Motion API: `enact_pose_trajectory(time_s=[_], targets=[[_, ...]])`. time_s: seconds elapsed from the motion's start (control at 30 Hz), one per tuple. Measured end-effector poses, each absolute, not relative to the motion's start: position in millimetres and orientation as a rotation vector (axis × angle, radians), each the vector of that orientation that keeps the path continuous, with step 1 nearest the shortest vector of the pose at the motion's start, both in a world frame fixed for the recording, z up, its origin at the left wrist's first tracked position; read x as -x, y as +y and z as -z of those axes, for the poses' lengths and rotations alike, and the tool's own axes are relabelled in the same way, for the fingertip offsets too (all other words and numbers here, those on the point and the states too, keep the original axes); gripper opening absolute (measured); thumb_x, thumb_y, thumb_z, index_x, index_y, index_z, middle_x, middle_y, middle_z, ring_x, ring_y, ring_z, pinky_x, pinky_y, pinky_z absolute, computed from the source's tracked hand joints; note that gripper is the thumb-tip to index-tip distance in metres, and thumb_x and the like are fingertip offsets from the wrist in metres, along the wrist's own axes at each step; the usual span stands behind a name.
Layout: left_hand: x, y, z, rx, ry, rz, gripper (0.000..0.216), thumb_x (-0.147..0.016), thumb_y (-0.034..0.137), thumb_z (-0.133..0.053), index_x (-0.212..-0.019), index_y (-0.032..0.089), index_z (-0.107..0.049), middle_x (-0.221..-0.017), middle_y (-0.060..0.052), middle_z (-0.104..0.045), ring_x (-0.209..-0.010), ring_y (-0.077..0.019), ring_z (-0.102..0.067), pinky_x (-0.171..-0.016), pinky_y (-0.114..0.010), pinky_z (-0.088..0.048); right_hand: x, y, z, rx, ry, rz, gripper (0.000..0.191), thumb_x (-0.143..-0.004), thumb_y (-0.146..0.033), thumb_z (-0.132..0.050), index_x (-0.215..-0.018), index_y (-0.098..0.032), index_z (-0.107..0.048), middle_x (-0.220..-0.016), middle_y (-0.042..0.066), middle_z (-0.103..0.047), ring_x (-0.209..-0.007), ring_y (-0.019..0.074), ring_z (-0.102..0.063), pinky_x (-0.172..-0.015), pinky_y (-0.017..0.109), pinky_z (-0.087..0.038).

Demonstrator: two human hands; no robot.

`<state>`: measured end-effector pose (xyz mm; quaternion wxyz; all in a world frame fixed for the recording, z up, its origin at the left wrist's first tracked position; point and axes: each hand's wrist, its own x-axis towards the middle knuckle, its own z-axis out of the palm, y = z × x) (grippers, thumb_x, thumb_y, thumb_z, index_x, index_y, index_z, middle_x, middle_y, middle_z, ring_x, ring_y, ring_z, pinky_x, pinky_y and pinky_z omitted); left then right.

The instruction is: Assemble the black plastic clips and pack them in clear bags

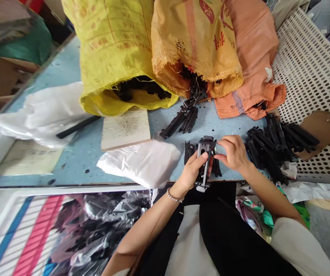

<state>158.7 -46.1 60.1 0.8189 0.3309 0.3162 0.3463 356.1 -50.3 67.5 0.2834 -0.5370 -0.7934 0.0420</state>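
My left hand [192, 170] is wrapped round a black and grey plastic clip part [204, 155], held upright just above the table's near edge. My right hand [232, 153] pinches the top of the same part with its fingertips. A few more black parts [188, 149] lie on the blue table [79, 153] right behind the held one. Several loose black parts [182, 117] lie further back in front of the sacks.
A yellow sack [116, 50] and an orange sack [199, 42] holding black parts lie open at the back. A pile of black parts [274, 143] sits at the right by a white perforated basket [311, 76]. Clear plastic bags [142, 163] lie left.
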Motion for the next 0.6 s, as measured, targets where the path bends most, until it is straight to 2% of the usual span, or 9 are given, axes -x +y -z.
enact_pose_trajectory(time_s=[0.13,0.27,0.33,0.47,0.53,0.6], targets=[[-151.9,-59.4,-70.1,-0.607,0.662,-0.588,0.047,-0.081,0.062,-0.069,-0.080,0.015,-0.060,-0.071,-0.003,-0.059,-0.049,-0.0103,-0.051,-0.042,-0.025,-0.042,-360.2,-25.0,-73.5,1.236,-2.469,-0.072,0.048,-0.096,-0.068,-0.041,-0.088,-0.026,-0.062,-0.086,0.008,-0.062,-0.081,0.0258,-0.053,-0.075,0.043,-0.041],[-147.8,-57.7,-63.8,-0.647,0.790,-0.725,0.046,-0.083,0.061,-0.067,-0.077,0.016,-0.059,-0.065,-0.001,-0.058,-0.047,-0.0110,-0.052,-0.042,-0.025,-0.043,-333.5,-28.9,-75.7,1.368,-2.272,-0.215,0.050,-0.105,-0.054,-0.026,-0.081,-0.023,-0.056,-0.076,0.006,-0.059,-0.073,0.0214,-0.053,-0.071,0.037,-0.039],[-143.2,-52.3,-60.0,-0.641,0.861,-0.787,0.045,-0.084,0.061,-0.065,-0.085,0.016,-0.062,-0.063,0.000,-0.057,-0.047,-0.0113,-0.053,-0.042,-0.025,-0.042,-318.2,-42.8,-76.4,1.381,-2.199,-0.304,0.050,-0.108,-0.048,-0.022,-0.081,-0.023,-0.055,-0.073,0.004,-0.058,-0.069,0.0189,-0.052,-0.069,0.035,-0.039],[-135.2,-45.4,-57.7,-0.651,0.916,-0.860,0.052,-0.086,0.062,-0.062,-0.107,0.014,-0.064,-0.068,0.001,-0.059,-0.055,-0.0114,-0.056,-0.048,-0.024,-0.044,-291.4,-80.0,-63.9,1.099,-2.418,-0.173,0.046,-0.105,-0.052,-0.037,-0.077,-0.022,-0.057,-0.073,0.004,-0.058,-0.071,0.0193,-0.051,-0.068,0.035,-0.036],[-133.5,-46.9,-55.0,-0.718,0.925,-0.907,0.052,-0.087,0.062,-0.061,-0.106,0.015,-0.063,-0.071,0.000,-0.060,-0.057,-0.0113,-0.057,-0.052,-0.024,-0.046,-279.4,-95.2,-52.2,1.108,-2.431,-0.110,0.043,-0.106,-0.041,-0.037,-0.074,-0.021,-0.058,-0.072,0.004,-0.058,-0.070,0.0196,-0.050,-0.066,0.036,-0.035],[-129.8,-48.8,-47.6,-0.819,0.961,-1.007,0.053,-0.085,0.060,-0.065,-0.114,0.018,-0.057,-0.081,0.000,-0.063,-0.057,-0.0109,-0.057,-0.054,-0.025,-0.048,-270.9,-103.8,-42.6,1.242,-2.374,-0.178,0.043,-0.107,-0.032,-0.034,-0.074,-0.020,-0.059,-0.070,0.005,-0.058,-0.067,0.0196,-0.050,-0.065,0.036,-0.037]])
